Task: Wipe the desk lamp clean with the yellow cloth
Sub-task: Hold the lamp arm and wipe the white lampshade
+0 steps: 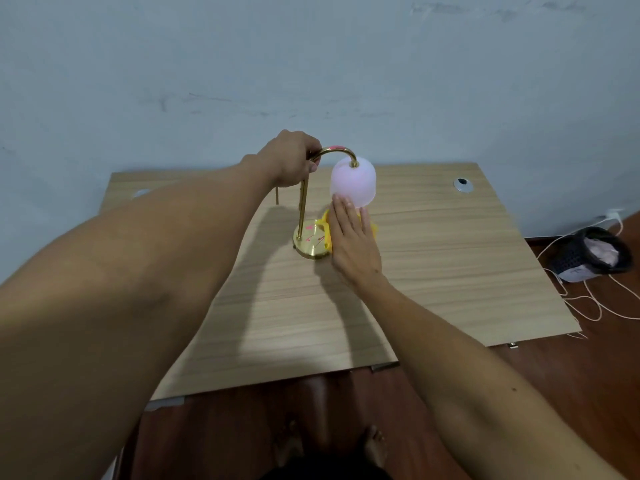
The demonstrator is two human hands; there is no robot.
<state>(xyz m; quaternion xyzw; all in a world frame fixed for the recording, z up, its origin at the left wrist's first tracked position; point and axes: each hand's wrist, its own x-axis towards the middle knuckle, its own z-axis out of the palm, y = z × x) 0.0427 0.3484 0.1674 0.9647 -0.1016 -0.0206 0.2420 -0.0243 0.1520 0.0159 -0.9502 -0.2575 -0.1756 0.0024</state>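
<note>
At frame centre, your left hand [289, 159] grips the desk lamp [304, 202] by its stem while your right hand [351, 240], fingers flat, presses the yellow cloth [327, 233] on its base, the shade likely next.

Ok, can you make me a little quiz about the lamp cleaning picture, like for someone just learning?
1. True or false: the left hand grips the lamp's gold curved arm.
2. What lies under the flat right hand? A) a sponge B) the yellow cloth C) a brush
3. Fill in: the pink marks sit on the lamp's round gold ____.

Key:
1. True. Its fingers close around the arm near the top of the bend.
2. B. The cloth is pressed down beside the base, below the pale shade.
3. Base.
</note>
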